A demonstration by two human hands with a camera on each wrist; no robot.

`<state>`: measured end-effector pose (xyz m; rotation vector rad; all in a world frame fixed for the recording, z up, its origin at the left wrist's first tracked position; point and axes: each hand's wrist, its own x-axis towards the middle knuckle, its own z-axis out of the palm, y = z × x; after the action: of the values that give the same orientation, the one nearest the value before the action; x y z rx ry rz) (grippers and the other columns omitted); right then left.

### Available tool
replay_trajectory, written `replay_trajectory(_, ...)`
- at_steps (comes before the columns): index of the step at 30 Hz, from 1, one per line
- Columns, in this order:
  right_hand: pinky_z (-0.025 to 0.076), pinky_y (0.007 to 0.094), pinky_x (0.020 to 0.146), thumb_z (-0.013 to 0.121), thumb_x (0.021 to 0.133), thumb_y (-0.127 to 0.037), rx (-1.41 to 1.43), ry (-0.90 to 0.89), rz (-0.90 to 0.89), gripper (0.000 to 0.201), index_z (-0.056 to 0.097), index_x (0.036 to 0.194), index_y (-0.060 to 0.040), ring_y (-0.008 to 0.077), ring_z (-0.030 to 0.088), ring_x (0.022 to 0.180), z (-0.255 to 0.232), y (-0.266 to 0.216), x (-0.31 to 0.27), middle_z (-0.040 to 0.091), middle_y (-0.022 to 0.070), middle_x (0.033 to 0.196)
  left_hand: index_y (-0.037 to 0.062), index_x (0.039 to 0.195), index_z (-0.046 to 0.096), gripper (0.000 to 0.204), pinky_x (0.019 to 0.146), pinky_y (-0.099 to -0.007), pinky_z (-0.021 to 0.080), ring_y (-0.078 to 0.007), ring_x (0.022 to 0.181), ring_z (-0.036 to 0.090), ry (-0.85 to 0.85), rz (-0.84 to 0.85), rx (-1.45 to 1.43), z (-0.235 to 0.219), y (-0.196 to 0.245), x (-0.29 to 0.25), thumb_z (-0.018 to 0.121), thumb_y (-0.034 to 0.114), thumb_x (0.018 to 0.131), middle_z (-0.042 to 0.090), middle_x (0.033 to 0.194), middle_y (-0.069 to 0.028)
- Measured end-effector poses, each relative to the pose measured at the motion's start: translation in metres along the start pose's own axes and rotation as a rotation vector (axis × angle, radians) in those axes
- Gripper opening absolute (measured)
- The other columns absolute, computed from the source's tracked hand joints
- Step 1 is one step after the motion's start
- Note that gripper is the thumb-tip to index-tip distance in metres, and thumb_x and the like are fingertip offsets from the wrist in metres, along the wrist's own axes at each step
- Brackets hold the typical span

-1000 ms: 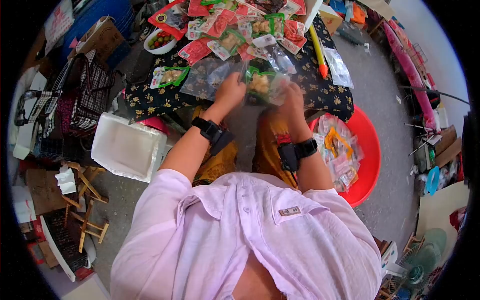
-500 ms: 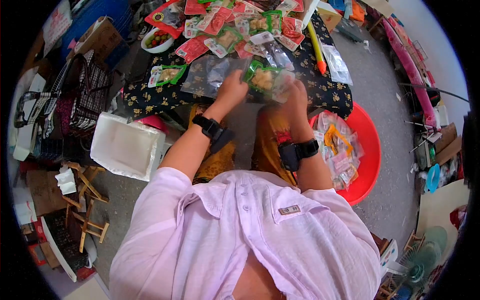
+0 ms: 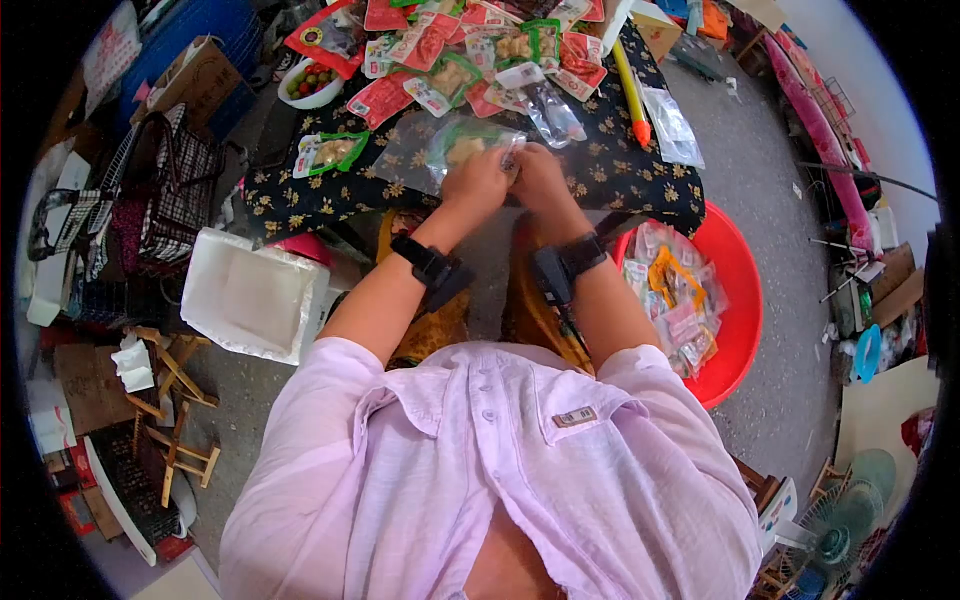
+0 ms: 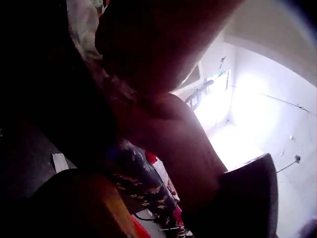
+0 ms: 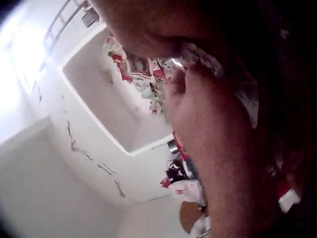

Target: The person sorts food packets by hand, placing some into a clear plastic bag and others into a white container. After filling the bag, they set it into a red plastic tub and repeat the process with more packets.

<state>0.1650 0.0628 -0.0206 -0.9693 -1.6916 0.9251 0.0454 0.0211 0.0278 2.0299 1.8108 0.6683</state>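
The person's left hand (image 3: 478,182) and right hand (image 3: 543,178) meet at the right end of a clear bag (image 3: 405,165), fingers curled and pinching the plastic — which fingertips press it cannot be told. The bag, a green-edged packet (image 3: 462,150) inside it, is at the near edge of the table (image 3: 600,175). Another green-edged pack (image 3: 331,153) lies by the left edge — a red tub (image 3: 738,330) stands below the near right corner.
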Motion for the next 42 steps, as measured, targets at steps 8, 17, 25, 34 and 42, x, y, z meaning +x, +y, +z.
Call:
replay_trajectory(8,0.04,0.0304,0.049,0.054,0.067,-0.011,0.134,-0.18,0.46,0.012,0.052,0.073,-0.0018,0.0203,0.049,0.057,-0.012,-0.014,0.006,0.051,0.0079,0.063,0.0103,0.104,0.048,0.032,0.064,-0.0449,0.041,-0.037,0.076,0.051,0.117,0.147,0.003,0.003,-0.004,-0.016,0.04,0.014,0.073,0.054,0.085,-0.018)
replay_trajectory(17,0.04,0.0265,0.045,0.049,0.071,-0.004,0.508,-0.032,0.543,0.005,0.053,0.074,-0.0004,0.0165,0.05,0.054,0.007,-0.017,0.009,0.052,0.0065,0.064,0.0069,0.102,0.048,0.03,0.068,-0.0422,0.041,-0.0347,0.078,0.052,0.076,0.215,-0.118,0.003,-0.017,-0.008,0.045,0.017,0.074,0.053,0.087,-0.0192)
replay_trajectory(25,0.046,0.0293,0.058,0.049,0.075,-0.009,0.511,-0.073,0.277,0.02,0.046,0.091,0.0036,0.0182,0.054,0.071,-0.006,0.018,-0.005,0.052,0.0083,0.078,0.0017,0.098,0.052,0.036,0.074,-0.0395,0.04,-0.0345,0.084,0.051,0.426,-0.105,-0.147,-0.023,-0.067,0.063,0.05,0.024,0.069,0.054,0.09,-0.0209)
replay_trajectory(34,0.046,0.0286,0.055,0.047,0.076,-0.008,0.726,0.097,0.466,0.021,0.044,0.093,0.003,0.0168,0.054,0.067,-0.008,-0.014,-0.012,0.052,0.0082,0.077,0.0015,0.091,0.054,0.029,0.07,-0.038,0.041,-0.0325,0.084,0.052,0.332,-0.194,-0.327,-0.024,-0.098,0.113,0.048,0.021,0.071,0.056,0.089,-0.0183)
replay_trajectory(42,0.042,0.0267,0.055,0.053,0.075,-0.013,0.604,0.403,0.37,0.018,0.048,0.087,-0.0015,0.0153,0.049,0.07,-0.007,-0.062,0.001,0.052,0.0077,0.086,0.0057,0.086,0.055,0.02,0.063,-0.0393,0.042,-0.0304,0.076,0.052,0.562,0.229,-0.044,-0.057,-0.024,0.084,0.047,0.019,0.073,0.055,0.083,-0.0132)
